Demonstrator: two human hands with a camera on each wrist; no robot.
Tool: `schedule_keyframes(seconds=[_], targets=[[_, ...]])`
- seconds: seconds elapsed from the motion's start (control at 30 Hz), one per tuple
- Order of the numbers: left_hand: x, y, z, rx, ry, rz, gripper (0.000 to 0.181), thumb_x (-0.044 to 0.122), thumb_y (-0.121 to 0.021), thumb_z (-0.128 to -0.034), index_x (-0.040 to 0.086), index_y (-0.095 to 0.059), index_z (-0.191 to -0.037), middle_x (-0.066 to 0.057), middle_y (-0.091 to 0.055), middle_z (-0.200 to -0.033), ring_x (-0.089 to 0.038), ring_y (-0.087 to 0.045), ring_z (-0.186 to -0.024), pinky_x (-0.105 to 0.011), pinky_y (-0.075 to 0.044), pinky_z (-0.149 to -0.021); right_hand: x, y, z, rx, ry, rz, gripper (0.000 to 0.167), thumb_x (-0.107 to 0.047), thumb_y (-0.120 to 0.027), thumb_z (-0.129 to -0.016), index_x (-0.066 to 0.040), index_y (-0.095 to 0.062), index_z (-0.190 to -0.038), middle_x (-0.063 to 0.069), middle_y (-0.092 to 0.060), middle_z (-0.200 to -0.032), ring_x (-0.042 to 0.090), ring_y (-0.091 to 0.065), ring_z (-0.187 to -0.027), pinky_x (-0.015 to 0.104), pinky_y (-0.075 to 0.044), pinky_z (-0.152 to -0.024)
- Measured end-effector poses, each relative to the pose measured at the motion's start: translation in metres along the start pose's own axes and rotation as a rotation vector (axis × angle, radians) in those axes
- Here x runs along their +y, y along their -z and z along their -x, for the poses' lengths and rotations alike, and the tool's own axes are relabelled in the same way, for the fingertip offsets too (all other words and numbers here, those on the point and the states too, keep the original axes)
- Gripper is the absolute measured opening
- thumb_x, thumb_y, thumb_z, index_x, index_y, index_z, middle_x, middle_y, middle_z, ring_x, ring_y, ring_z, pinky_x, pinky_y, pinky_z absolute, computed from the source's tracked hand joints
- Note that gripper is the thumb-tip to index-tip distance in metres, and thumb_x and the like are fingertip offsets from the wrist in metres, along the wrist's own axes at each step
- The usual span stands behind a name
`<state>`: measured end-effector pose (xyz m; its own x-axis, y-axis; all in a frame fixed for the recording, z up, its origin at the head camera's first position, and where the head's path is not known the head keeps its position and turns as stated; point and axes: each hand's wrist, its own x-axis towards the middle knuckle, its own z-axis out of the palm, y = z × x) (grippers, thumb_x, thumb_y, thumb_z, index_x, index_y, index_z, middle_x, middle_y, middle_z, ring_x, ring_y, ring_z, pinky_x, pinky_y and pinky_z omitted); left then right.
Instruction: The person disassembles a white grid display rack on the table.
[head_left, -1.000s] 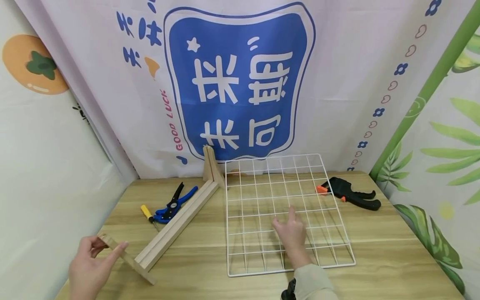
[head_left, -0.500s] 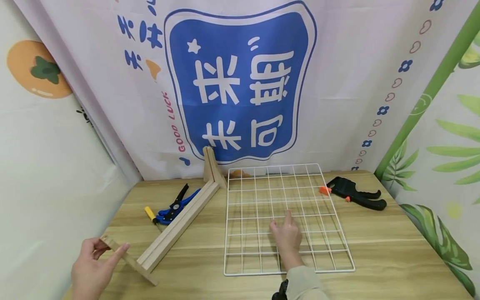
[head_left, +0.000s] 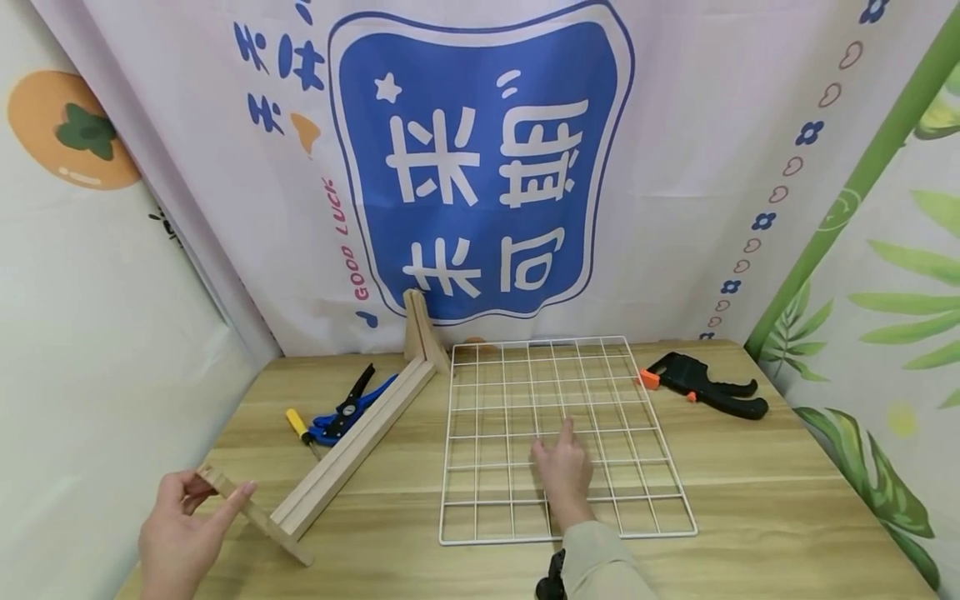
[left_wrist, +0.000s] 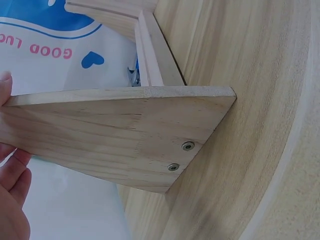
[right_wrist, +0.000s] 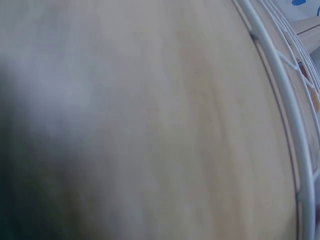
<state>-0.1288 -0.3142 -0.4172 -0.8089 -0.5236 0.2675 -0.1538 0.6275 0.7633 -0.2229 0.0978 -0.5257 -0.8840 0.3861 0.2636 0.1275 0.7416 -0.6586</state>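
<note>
In the head view my left hand (head_left: pixel 183 525) grips the near end board of a wooden stand (head_left: pixel 356 450), thumb on one side and fingers on the other. Two parallel rails run from this board to a pair of upright feet at the back. Two bolt heads show on the end board (left_wrist: pixel 120 130) in the left wrist view. My right hand (head_left: pixel 564 475) holds a white wire grid panel (head_left: pixel 525 542) near its middle, thumb and index finger spread over the wires; its other fingers are hidden. The grid's near edge (right_wrist: pixel 295 125) shows in the right wrist view.
Blue-handled pliers (head_left: pixel 345 417) and a yellow-handled screwdriver (head_left: pixel 298 423) lie left of the stand. A black clamp with orange pads (head_left: pixel 701 387) lies at the right. Printed curtains hang behind the wooden table (head_left: pixel 757 500).
The grid's far edge has come down toward the table, and the panel has shifted slightly left along with my right hand. My left hand keeps its grip on the end board.
</note>
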Motion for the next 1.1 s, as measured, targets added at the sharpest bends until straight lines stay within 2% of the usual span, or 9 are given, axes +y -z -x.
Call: schedule_keyframes(seconds=[0.17, 0.4, 0.5, 0.63, 0.7, 0.77, 0.97, 1.03, 1.1], targets=[[0.001, -0.001, -0.001, 0.001, -0.004, -0.003, 0.05, 0.022, -0.081, -0.071, 0.007, -0.044, -0.102, 0.016, -0.048, -0.089, 0.022, -0.039, -0.076, 0.003, -0.037, -0.063, 0.002, -0.003, -0.002, 0.035, 0.062, 0.04, 0.065, -0.029, -0.068, -0.08, -0.002, -0.042, -0.133, 0.002, -0.044, -0.058, 0.014, -0.034, -0.046, 0.023, -0.031, -0.042], [-0.001, 0.0, -0.003, -0.003, 0.029, 0.009, 0.05, 0.024, -0.081, -0.0711, 0.008, -0.043, -0.099, 0.013, -0.048, -0.09, 0.022, -0.039, -0.075, 0.002, -0.037, -0.061, 0.001, -0.009, -0.005, 0.059, 0.16, 0.133, 0.057, -0.029, -0.069, -0.08, -0.008, -0.048, -0.129, 0.014, -0.058, -0.078, 0.02, -0.047, -0.055, 0.03, -0.043, -0.046], [-0.002, 0.0, -0.003, -0.004, 0.027, 0.016, 0.05, 0.025, -0.081, -0.0711, 0.008, -0.044, -0.1, 0.016, -0.049, -0.089, 0.022, -0.04, -0.075, 0.001, -0.038, -0.059, 0.002, -0.01, -0.005, 0.069, 0.156, 0.139, 0.061, -0.031, -0.07, -0.08, -0.008, -0.046, -0.132, 0.016, -0.061, -0.084, 0.028, -0.055, -0.069, 0.039, -0.049, -0.064], [-0.002, -0.002, -0.002, 0.005, 0.021, 0.013, 0.05, 0.024, -0.081, -0.0707, 0.009, -0.044, -0.1, 0.017, -0.048, -0.088, 0.022, -0.04, -0.074, 0.001, -0.038, -0.059, 0.005, -0.011, -0.005, 0.027, 0.109, 0.127, 0.069, -0.034, -0.069, -0.082, -0.008, -0.039, -0.138, 0.017, -0.062, -0.096, 0.032, -0.054, -0.088, 0.046, -0.043, -0.087], [-0.003, -0.002, -0.001, 0.015, 0.012, 0.014, 0.05, 0.022, -0.082, -0.0703, 0.008, -0.045, -0.1, 0.014, -0.049, -0.088, 0.022, -0.041, -0.073, 0.001, -0.038, -0.059, 0.006, -0.013, -0.005, 0.015, 0.102, 0.114, 0.072, -0.034, -0.07, -0.082, -0.007, -0.037, -0.139, 0.017, -0.061, -0.096, 0.03, -0.052, -0.086, 0.044, -0.044, -0.086], [-0.003, -0.001, -0.002, 0.02, 0.011, 0.01, 0.05, 0.022, -0.082, -0.0702, 0.007, -0.045, -0.1, 0.014, -0.049, -0.089, 0.022, -0.04, -0.073, 0.002, -0.037, -0.06, 0.007, -0.014, -0.004, 0.022, 0.11, 0.104, 0.073, -0.033, -0.07, -0.081, -0.005, -0.036, -0.139, 0.017, -0.061, -0.094, 0.027, -0.049, -0.081, 0.041, -0.045, -0.08], [-0.003, 0.001, -0.004, 0.003, 0.01, -0.005, 0.051, 0.026, -0.081, -0.071, 0.008, -0.045, -0.102, 0.021, -0.047, -0.088, 0.023, -0.039, -0.076, 0.002, -0.036, -0.063, 0.007, -0.017, -0.006, 0.087, 0.142, 0.09, 0.074, -0.032, -0.073, -0.078, -0.001, -0.039, -0.136, 0.015, -0.061, -0.086, 0.021, -0.043, -0.071, 0.036, -0.042, -0.068], [-0.003, 0.002, -0.004, 0.002, 0.022, 0.008, 0.05, 0.025, -0.081, -0.071, 0.01, -0.045, -0.102, 0.022, -0.047, -0.088, 0.022, -0.039, -0.076, 0.002, -0.037, -0.062, 0.006, -0.017, -0.006, 0.071, 0.136, 0.081, 0.074, -0.032, -0.073, -0.079, 0.0, -0.038, -0.136, 0.015, -0.061, -0.086, 0.023, -0.044, -0.073, 0.036, -0.042, -0.069], [-0.003, 0.002, -0.003, 0.009, 0.045, 0.031, 0.049, 0.024, -0.082, -0.0706, 0.012, -0.046, -0.102, 0.021, -0.048, -0.088, 0.021, -0.041, -0.076, 0.001, -0.039, -0.061, 0.003, -0.013, -0.007, 0.018, 0.106, 0.065, 0.074, -0.033, -0.071, -0.081, 0.0, -0.035, -0.138, 0.016, -0.06, -0.09, 0.025, -0.047, -0.078, 0.038, -0.044, -0.072]])
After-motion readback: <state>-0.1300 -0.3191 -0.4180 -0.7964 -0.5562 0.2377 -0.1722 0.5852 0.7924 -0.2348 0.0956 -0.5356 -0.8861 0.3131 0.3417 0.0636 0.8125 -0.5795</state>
